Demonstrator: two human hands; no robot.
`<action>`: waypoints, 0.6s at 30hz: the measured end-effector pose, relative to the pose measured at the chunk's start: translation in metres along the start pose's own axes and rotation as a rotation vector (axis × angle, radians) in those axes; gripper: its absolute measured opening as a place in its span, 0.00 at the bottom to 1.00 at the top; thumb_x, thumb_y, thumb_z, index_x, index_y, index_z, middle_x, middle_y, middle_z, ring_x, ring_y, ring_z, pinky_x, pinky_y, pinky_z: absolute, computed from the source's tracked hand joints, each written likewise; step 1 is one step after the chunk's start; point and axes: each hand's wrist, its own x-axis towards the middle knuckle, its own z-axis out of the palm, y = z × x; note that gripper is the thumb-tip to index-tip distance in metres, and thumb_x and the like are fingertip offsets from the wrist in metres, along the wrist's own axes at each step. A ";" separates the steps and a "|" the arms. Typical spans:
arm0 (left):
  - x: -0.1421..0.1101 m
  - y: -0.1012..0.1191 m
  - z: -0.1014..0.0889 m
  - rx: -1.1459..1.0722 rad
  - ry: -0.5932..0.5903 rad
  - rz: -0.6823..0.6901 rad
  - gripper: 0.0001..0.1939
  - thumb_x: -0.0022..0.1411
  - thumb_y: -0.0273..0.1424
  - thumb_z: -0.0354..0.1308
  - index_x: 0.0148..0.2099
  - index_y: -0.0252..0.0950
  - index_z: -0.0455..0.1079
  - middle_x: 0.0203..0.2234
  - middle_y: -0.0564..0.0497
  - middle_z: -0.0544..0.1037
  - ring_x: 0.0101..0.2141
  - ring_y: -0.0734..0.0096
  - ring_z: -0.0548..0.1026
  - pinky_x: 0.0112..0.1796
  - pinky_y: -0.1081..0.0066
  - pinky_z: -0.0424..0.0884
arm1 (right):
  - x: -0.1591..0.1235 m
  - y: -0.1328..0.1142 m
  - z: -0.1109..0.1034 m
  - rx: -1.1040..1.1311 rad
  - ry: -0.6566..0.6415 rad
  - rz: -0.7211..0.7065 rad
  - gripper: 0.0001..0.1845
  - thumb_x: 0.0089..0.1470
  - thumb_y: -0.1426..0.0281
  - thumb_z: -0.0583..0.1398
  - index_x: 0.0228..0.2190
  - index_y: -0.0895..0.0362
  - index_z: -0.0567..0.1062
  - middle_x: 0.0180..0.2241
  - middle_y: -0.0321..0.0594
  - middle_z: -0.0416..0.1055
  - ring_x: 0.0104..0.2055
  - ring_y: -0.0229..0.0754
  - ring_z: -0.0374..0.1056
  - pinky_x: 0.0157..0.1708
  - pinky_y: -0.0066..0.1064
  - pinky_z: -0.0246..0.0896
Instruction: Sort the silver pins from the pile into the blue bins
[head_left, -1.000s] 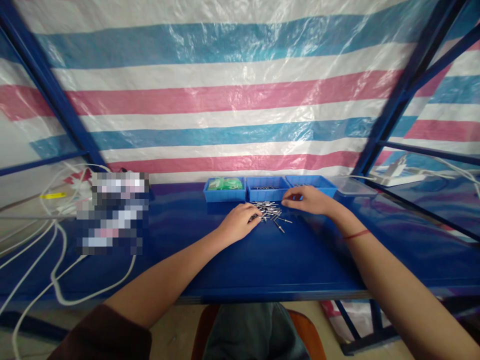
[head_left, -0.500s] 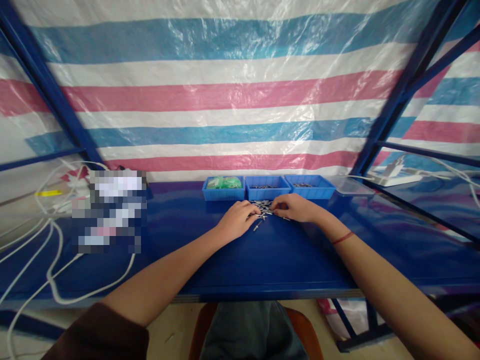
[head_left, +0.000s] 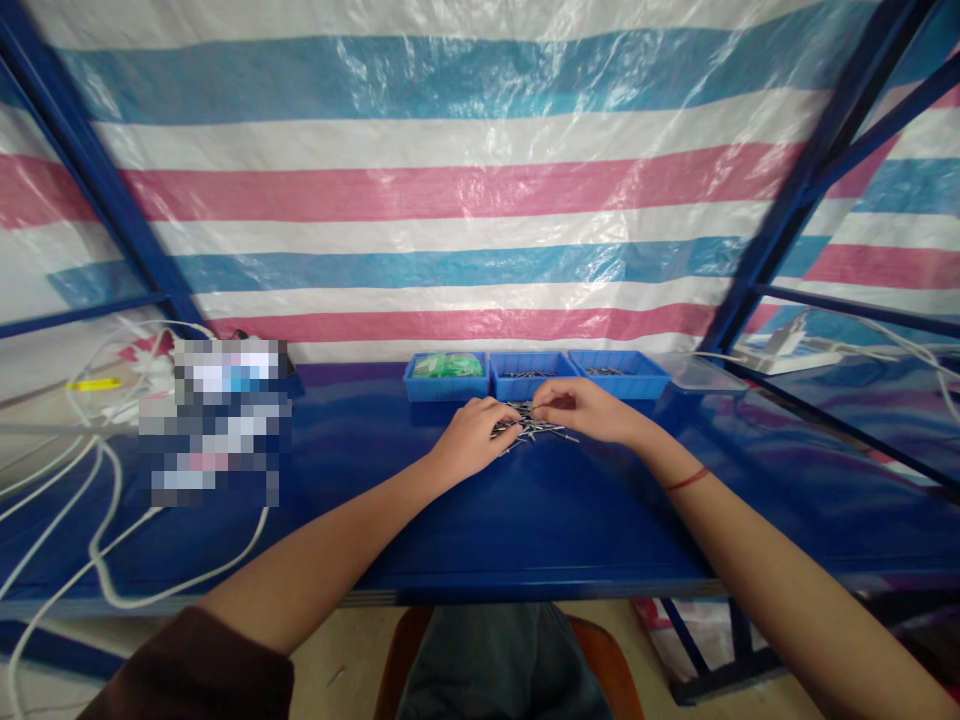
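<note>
My L hand (head_left: 474,438) & R hand (head_left: 585,408) curl at metal pins (head_left: 535,428) front of mid bin (head_left: 514,388); can't tell if holding. Prob. light, stiff, slick; I'd pinch mid-shank.

Middle bin (head_left: 516,389): set towards the rear of the counter (head_left: 525,530); rivets (head_left: 523,375) held inside. Left bin (head_left: 446,389): placed immediately left of the middle bin; a packet (head_left: 450,366) contained. Right bin (head_left: 624,387): placed immediately right of the middle bin; small parts (head_left: 604,371) contained. Loose pile (head_left: 528,428): spread on the counter just before the middle bin, bordered at left by the left hand (head_left: 474,437), at right by the right hand (head_left: 589,411). Sheet (head_left: 480,195): hung behind the middle bin. Cables (head_left: 118,485): strewn well left of the middle bin. Chair (head_left: 619,665): stationed before the middle bin, below counter level.
</note>
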 end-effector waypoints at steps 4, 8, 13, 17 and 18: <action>0.000 0.005 -0.003 -0.039 -0.001 0.020 0.10 0.60 0.36 0.52 0.40 0.39 0.71 0.36 0.51 0.75 0.38 0.67 0.70 0.42 0.67 0.64 | 0.001 -0.004 0.005 0.048 -0.012 -0.005 0.11 0.48 0.62 0.59 0.28 0.59 0.72 0.28 0.37 0.69 0.30 0.36 0.64 0.33 0.31 0.59; 0.000 0.006 -0.003 -0.066 0.013 0.021 0.10 0.61 0.37 0.52 0.38 0.38 0.71 0.34 0.51 0.74 0.36 0.68 0.71 0.40 0.68 0.65 | 0.001 -0.005 0.008 0.073 -0.018 -0.007 0.13 0.48 0.61 0.60 0.29 0.59 0.72 0.29 0.38 0.70 0.32 0.37 0.65 0.35 0.32 0.60; 0.001 0.006 -0.002 -0.109 0.028 -0.001 0.09 0.60 0.36 0.52 0.36 0.37 0.71 0.31 0.51 0.74 0.34 0.69 0.71 0.39 0.69 0.65 | 0.001 -0.008 0.012 0.082 -0.007 -0.013 0.13 0.49 0.61 0.59 0.30 0.59 0.72 0.29 0.38 0.70 0.32 0.37 0.65 0.35 0.32 0.60; 0.001 0.005 -0.001 -0.137 0.076 -0.013 0.08 0.60 0.34 0.52 0.35 0.36 0.70 0.31 0.51 0.74 0.35 0.69 0.71 0.39 0.70 0.66 | 0.002 -0.010 0.013 0.031 0.030 -0.013 0.11 0.49 0.63 0.58 0.28 0.60 0.71 0.27 0.37 0.69 0.29 0.36 0.63 0.31 0.30 0.59; 0.001 0.004 -0.001 -0.142 0.094 -0.013 0.08 0.61 0.33 0.52 0.35 0.36 0.69 0.32 0.51 0.73 0.36 0.69 0.71 0.39 0.71 0.66 | 0.002 -0.010 0.013 0.005 0.041 -0.015 0.10 0.50 0.64 0.57 0.28 0.60 0.70 0.26 0.37 0.68 0.28 0.36 0.63 0.30 0.29 0.58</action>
